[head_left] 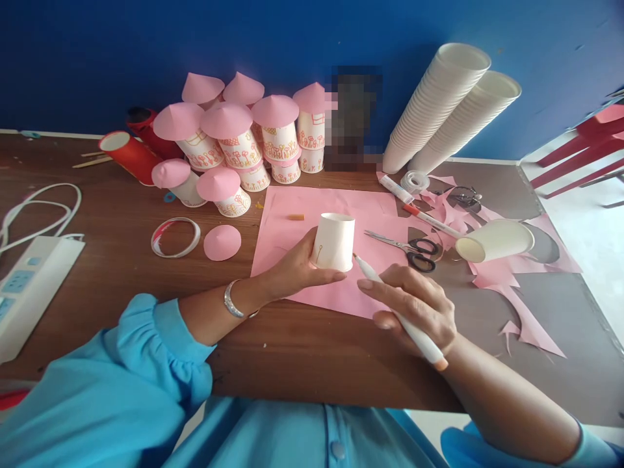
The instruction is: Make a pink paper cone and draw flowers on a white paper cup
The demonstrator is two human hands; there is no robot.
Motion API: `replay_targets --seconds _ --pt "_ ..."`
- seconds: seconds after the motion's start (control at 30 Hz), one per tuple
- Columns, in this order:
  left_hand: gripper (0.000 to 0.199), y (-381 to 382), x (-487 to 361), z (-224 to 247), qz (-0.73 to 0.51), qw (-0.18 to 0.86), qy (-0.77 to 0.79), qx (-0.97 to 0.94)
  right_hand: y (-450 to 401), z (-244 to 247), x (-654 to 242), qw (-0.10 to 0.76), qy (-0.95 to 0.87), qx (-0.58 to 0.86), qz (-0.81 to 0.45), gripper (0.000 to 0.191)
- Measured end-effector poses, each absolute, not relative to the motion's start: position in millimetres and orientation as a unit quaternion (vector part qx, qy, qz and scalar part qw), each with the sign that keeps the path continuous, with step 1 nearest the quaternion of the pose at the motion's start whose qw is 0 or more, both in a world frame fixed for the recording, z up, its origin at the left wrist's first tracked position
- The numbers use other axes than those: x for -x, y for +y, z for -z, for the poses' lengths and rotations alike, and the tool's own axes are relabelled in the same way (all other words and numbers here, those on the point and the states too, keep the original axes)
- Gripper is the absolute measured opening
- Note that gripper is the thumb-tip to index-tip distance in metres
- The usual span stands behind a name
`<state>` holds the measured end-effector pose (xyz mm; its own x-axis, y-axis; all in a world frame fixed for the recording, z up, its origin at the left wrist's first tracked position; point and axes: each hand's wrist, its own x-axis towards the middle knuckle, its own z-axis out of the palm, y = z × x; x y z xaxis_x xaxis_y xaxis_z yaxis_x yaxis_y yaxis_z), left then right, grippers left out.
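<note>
My left hand (312,263) is wrapped round the lower part of a white paper cup (337,237), holding it slightly tilted above a pink paper sheet (283,201). A small brown flower-like drawing shows on the cup's left side. In my right hand (414,305) is a white marker (409,331) with an orange end, its tip close to the cup's lower right; whether it touches I cannot tell. The marker's orange-brown cap (295,217) lies on the sheet. Black-handled scissors (400,246) rest partly open right of the cup.
Several decorated cup houses with pink cone roofs (227,122) stand at the back left. Two tall stacks of cups (439,104) lean at the back right. Pink scraps (531,318), an orange marker (433,221) and a lying cup (497,240) are at right. A tape roll (195,237) and power strip (41,292) lie left.
</note>
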<state>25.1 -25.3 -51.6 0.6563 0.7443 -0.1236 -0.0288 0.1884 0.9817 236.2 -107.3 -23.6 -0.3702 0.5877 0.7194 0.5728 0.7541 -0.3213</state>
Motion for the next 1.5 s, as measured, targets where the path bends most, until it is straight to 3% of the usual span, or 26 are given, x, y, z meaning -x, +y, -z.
replay_targets --seconds 0.47,0.73,1.5 --pt "0.073 -21.8 -24.1 53.2 -0.260 0.722 0.295 -0.570 -105.9 23.4 -227.9 0.473 -0.803 0.360 -0.047 0.020" --pt "0.081 -21.1 -23.5 51.4 -0.252 0.725 0.299 -0.567 -105.6 23.2 -227.2 0.470 -0.800 0.372 -0.030 0.018" --pt "0.076 -21.4 -24.6 48.9 -0.246 0.719 0.304 -0.574 -104.8 23.8 -226.2 0.457 -0.803 0.382 -0.022 0.019"
